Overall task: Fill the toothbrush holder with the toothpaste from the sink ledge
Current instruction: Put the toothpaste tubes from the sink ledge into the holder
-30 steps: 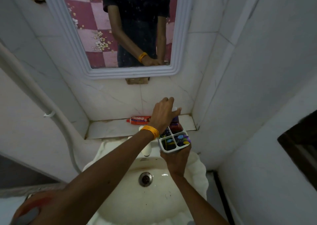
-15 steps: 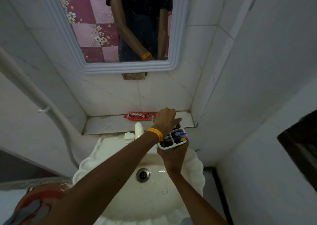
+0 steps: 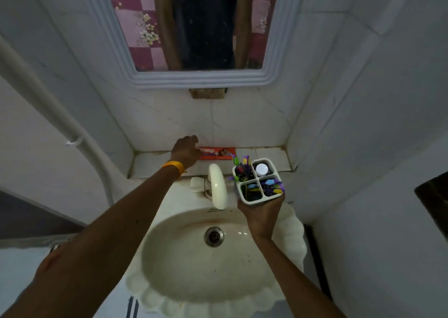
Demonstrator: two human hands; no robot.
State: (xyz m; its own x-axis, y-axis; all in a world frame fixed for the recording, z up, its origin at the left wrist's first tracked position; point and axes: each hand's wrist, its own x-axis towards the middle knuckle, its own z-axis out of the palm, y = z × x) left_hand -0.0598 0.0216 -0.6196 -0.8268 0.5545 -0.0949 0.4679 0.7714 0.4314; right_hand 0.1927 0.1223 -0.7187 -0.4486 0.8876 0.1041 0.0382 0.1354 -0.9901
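A red toothpaste tube (image 3: 218, 153) lies flat on the tiled sink ledge (image 3: 150, 165) against the back wall. My left hand (image 3: 185, 151), with an orange wristband, rests over the tube's left end with fingers curled; whether it grips the tube is hidden. My right hand (image 3: 261, 217) holds a white four-compartment toothbrush holder (image 3: 257, 200) from below, above the basin's right rim. A white-capped tube (image 3: 261, 169) stands in its back right compartment. Toothbrushes (image 3: 242, 168) fill the others.
A cream tap (image 3: 218, 187) stands between my two hands, over the cream basin (image 3: 194, 269). A framed mirror (image 3: 201, 27) hangs above the ledge. A white pipe (image 3: 48, 104) runs down the left wall. A tiled wall closes in on the right.
My left hand left the holder and moved left along the ledge to the red tube's left end. The white-capped tube now stands in the holder. My right hand holds the holder a little further right.
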